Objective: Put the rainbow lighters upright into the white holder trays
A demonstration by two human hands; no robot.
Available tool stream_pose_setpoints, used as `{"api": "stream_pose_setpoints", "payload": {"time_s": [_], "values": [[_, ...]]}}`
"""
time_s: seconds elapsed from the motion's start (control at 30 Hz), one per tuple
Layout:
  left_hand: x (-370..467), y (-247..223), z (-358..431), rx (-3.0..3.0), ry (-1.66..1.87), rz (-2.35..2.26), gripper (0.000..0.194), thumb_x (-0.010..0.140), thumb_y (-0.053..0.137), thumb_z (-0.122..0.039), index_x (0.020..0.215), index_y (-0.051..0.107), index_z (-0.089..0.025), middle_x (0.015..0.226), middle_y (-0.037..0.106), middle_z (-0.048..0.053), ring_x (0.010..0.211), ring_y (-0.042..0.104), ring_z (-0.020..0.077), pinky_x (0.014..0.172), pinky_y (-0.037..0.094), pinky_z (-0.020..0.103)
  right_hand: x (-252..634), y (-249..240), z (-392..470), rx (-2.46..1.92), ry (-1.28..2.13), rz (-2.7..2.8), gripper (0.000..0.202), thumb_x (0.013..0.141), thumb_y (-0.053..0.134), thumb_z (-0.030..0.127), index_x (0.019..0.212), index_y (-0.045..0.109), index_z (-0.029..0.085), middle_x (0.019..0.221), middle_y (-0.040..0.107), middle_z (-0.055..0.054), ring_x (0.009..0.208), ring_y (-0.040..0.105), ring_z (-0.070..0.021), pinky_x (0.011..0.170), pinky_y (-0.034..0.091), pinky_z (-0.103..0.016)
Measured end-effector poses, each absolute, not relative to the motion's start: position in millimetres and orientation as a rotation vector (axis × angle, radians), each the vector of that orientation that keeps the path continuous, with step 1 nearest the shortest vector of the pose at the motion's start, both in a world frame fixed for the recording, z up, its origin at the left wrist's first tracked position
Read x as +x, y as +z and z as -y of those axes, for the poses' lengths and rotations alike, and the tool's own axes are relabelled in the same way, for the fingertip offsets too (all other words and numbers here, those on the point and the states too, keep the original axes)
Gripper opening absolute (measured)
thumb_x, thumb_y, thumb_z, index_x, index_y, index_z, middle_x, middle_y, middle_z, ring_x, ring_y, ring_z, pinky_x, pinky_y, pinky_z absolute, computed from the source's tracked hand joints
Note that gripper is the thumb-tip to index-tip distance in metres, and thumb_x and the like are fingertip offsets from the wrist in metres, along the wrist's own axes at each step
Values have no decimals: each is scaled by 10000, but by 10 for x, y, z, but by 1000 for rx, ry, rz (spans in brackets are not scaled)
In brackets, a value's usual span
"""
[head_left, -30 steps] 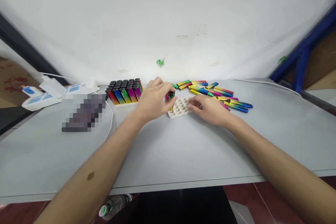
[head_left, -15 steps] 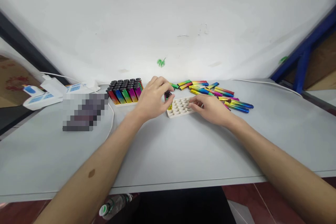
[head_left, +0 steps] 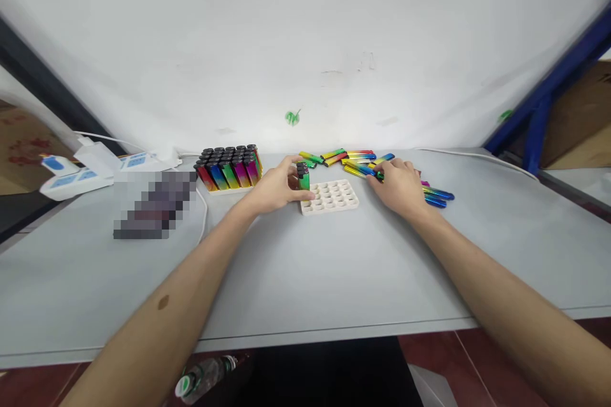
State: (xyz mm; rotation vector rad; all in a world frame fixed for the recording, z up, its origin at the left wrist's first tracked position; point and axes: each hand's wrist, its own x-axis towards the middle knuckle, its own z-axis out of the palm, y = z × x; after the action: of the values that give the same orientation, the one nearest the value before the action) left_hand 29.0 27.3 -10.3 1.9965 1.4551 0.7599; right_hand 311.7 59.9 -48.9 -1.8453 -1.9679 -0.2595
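Note:
At the left end of a white tray [head_left: 338, 194] with rows of holes, a few lighters with black tops stand upright, a green lighter [head_left: 304, 180] in front. My left hand [head_left: 277, 187] is closed around these standing lighters, its thumb across their front low by the tray and its other fingers behind. My right hand [head_left: 400, 187] is over a loose pile of shiny multicoloured lighters [head_left: 360, 168], right of the tray. Its fingers are bent down and closed on a lighter there; the palm hides most of it.
A block of upright lighters [head_left: 228, 168] fills another white tray at the left. Farther left are a blurred-out dark object [head_left: 160, 203], a white power strip [head_left: 102, 175] and a cable. The wall [head_left: 305, 44] rises behind the table [head_left: 305, 273]. A plastic bottle [head_left: 205, 378] lies below the front edge.
My right hand has moved from the tray rightward onto the loose lighters. My left hand has come lower around the standing lighters, and the green one now shows more.

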Motion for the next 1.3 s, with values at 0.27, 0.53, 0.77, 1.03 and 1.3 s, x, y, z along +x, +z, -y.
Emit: {"api": "stream_pose_setpoints", "payload": {"time_s": [0.27,0.53,0.77,1.03,1.3], "values": [[295,-167,-307,2030,773,-1438,794,730,786,-423,1413,429,-231,1185,676,83,1076,642,240,960,495,397,3041,-302,-473,-1512,-256,1772,254,915,573,413,912,698,192,958,679,-118,952,581,-296,803,472,-419],[591,-92,-115,2551,1452,-1339,521,830,698,-506,1203,550,-174,1169,637,108,1125,558,258,979,469,417,2742,-122,-98,-1084,315,1706,266,889,643,463,944,674,204,754,694,-19,667,649,-173,664,534,-329],[852,-127,73,2526,1206,-1183,301,979,539,-301,1263,516,-205,1214,666,80,1129,617,211,922,508,347,2625,-130,72,-915,508,1775,262,927,610,443,1055,690,229,897,754,-33,776,718,-190,707,581,-340],[842,-90,62,2400,1277,-1253,135,981,483,-265,1100,494,-202,992,703,56,855,669,173,723,482,284,2692,-113,31,-994,262,1731,292,992,484,439,987,671,214,792,709,-28,644,659,-152,626,534,-291],[794,-14,93,2252,1228,-1295,278,1003,401,-487,952,509,-236,590,533,-61,513,490,116,556,358,254,2734,-177,-97,-1130,238,1844,263,960,515,396,860,663,202,739,691,-32,674,640,-174,635,499,-302]]}}
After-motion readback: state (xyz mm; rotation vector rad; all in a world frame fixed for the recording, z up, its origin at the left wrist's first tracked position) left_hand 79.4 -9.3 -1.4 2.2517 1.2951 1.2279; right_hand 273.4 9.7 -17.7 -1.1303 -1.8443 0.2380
